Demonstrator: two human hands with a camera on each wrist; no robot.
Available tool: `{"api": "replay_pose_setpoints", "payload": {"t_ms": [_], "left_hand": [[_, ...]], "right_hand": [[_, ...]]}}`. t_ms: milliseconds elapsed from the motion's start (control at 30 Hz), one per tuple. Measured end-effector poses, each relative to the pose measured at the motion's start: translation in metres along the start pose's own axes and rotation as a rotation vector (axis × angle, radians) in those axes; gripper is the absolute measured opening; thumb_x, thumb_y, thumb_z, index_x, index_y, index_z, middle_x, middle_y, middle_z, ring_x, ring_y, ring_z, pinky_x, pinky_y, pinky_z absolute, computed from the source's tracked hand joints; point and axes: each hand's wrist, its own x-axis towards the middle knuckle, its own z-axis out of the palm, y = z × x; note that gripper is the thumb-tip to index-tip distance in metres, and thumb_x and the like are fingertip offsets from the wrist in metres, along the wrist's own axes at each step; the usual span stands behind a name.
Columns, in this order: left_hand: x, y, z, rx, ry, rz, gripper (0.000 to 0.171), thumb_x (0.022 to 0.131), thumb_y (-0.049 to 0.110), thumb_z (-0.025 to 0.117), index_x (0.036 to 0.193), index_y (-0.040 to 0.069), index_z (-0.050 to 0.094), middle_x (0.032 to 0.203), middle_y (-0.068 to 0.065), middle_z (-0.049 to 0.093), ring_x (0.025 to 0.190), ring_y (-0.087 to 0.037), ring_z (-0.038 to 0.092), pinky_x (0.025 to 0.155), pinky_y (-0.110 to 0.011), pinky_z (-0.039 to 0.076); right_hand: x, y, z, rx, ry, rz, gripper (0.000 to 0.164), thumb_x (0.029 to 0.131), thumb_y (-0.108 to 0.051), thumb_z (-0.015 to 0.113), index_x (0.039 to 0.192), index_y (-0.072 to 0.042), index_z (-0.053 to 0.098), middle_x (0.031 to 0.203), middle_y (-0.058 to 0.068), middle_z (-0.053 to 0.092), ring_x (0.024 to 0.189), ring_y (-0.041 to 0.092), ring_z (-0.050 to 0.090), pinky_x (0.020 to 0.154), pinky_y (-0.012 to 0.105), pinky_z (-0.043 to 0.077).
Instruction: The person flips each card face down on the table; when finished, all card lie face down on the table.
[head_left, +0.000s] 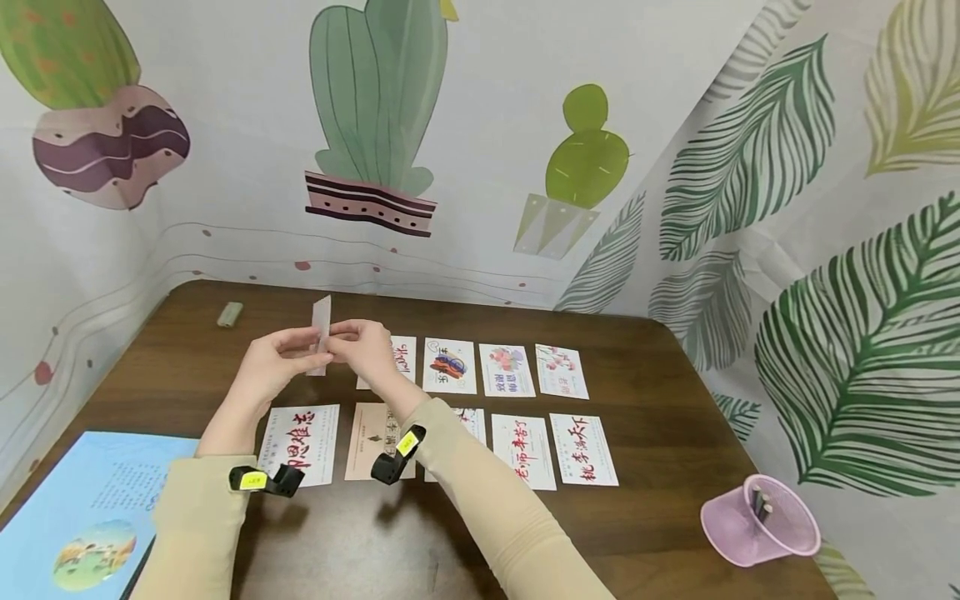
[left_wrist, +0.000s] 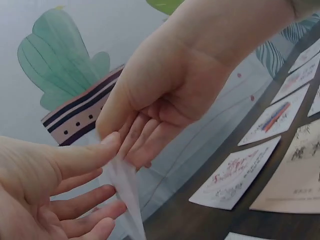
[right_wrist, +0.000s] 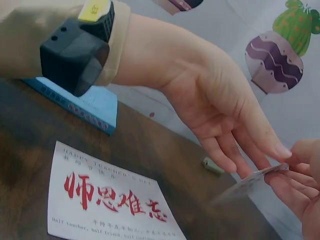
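L hand (head_left: 276,365) & R hand (head_left: 367,348) both pinch a thin greeting card (head_left: 322,315) nr surface's (head_left: 652,450) far edge; might crease b/c of uneven tugging.

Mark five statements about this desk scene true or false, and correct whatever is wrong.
1. The left grip and the right grip hold the same card. True.
2. The pink mesh holder stands left of the laid-out cards. False: the pink mesh holder is at the right side of the table.
3. A blue book lies at the left side of the table. True.
4. The laid-out cards form a single row. False: the laid-out cards form two rows.
5. The near row's leftmost card has large green characters. False: on the near row's leftmost card they are red.
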Motion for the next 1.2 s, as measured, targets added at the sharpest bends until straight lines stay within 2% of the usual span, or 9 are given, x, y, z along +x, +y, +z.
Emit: {"api": "replay_pose_setpoints", "payload": {"t_ms": [100,167,233,300,367,500,667,833,1200], "left_hand": [[0.001,-0.003,0.0,0.019,0.001,-0.038,0.065,0.093,0.031,0.068,0.144,-0.002,0.044,0.141,-0.025,0.051,0.118,-0.025,0.058,0.091,-0.018,0.048],[0.002,-0.006,0.0,0.023,-0.007,-0.052,0.065,0.094,0.03,0.066,0.145,-0.002,0.042,0.141,-0.027,0.051,0.127,-0.037,0.052,0.1,-0.032,0.049],[0.003,-0.01,0.0,0.027,-0.016,-0.056,0.064,0.095,0.028,0.065,0.145,-0.003,0.04,0.14,-0.029,0.051,0.13,-0.042,0.049,0.106,-0.046,0.046],[0.005,-0.015,-0.001,0.034,-0.008,-0.065,0.063,0.095,0.025,0.065,0.145,-0.005,0.04,0.139,-0.029,0.051,0.129,-0.043,0.049,0.106,-0.05,0.045],[0.007,-0.02,-0.003,0.05,0.021,-0.09,0.062,0.094,0.022,0.066,0.145,-0.005,0.041,0.139,-0.029,0.051,0.128,-0.042,0.05,0.103,-0.046,0.047],[0.01,-0.03,-0.005,0.08,0.09,-0.181,0.065,0.092,0.018,0.067,0.145,-0.006,0.038,0.142,-0.03,0.047,0.129,-0.043,0.048,0.101,-0.045,0.048],[0.013,-0.041,-0.004,0.123,0.066,-0.276,0.076,0.09,0.017,0.069,0.148,-0.011,0.027,0.147,-0.034,0.037,0.133,-0.047,0.04,0.108,-0.055,0.04],[0.015,-0.045,0.001,0.245,0.05,-0.28,0.079,0.089,0.018,0.07,0.146,-0.014,0.025,0.145,-0.036,0.036,0.131,-0.049,0.04,0.107,-0.057,0.04],[0.018,-0.042,0.016,0.449,0.125,-0.244,0.078,0.083,0.015,0.076,0.141,-0.015,0.033,0.138,-0.04,0.039,0.126,-0.056,0.036,0.106,-0.063,0.032]], "right_hand": [[0.002,0.005,0.001,0.042,0.032,0.042,0.019,0.087,-0.004,0.069,0.104,0.005,0.071,0.094,0.018,0.075,0.08,0.026,0.075,0.065,0.023,0.06],[0.004,0.01,0.001,0.052,0.05,0.075,0.019,0.087,-0.002,0.069,0.104,0.006,0.07,0.094,0.018,0.075,0.08,0.028,0.075,0.065,0.024,0.06],[0.005,0.016,0.001,0.049,0.066,0.097,0.018,0.087,-0.002,0.068,0.104,0.006,0.07,0.094,0.018,0.074,0.081,0.029,0.074,0.066,0.024,0.061],[0.007,0.021,0.002,0.048,0.075,0.119,0.018,0.088,-0.002,0.068,0.104,0.006,0.07,0.094,0.017,0.074,0.082,0.029,0.074,0.067,0.026,0.061],[0.008,0.025,0.003,0.043,0.078,0.138,0.018,0.088,-0.003,0.068,0.104,0.005,0.07,0.093,0.016,0.074,0.082,0.028,0.074,0.068,0.027,0.061],[0.01,0.033,0.006,0.026,0.079,0.173,0.018,0.088,-0.002,0.069,0.104,0.005,0.07,0.092,0.015,0.074,0.081,0.028,0.074,0.067,0.027,0.061],[0.011,0.04,0.011,0.004,0.095,0.196,0.017,0.087,-0.001,0.069,0.103,0.005,0.07,0.092,0.015,0.074,0.08,0.028,0.074,0.066,0.025,0.061],[0.011,0.044,0.015,-0.022,0.097,0.184,0.017,0.088,-0.002,0.07,0.103,0.005,0.071,0.092,0.015,0.075,0.079,0.026,0.074,0.065,0.024,0.06],[0.009,0.049,0.014,-0.121,0.122,0.159,0.017,0.088,-0.002,0.067,0.103,0.004,0.073,0.089,0.013,0.075,0.073,0.02,0.073,0.061,0.02,0.059]]}}
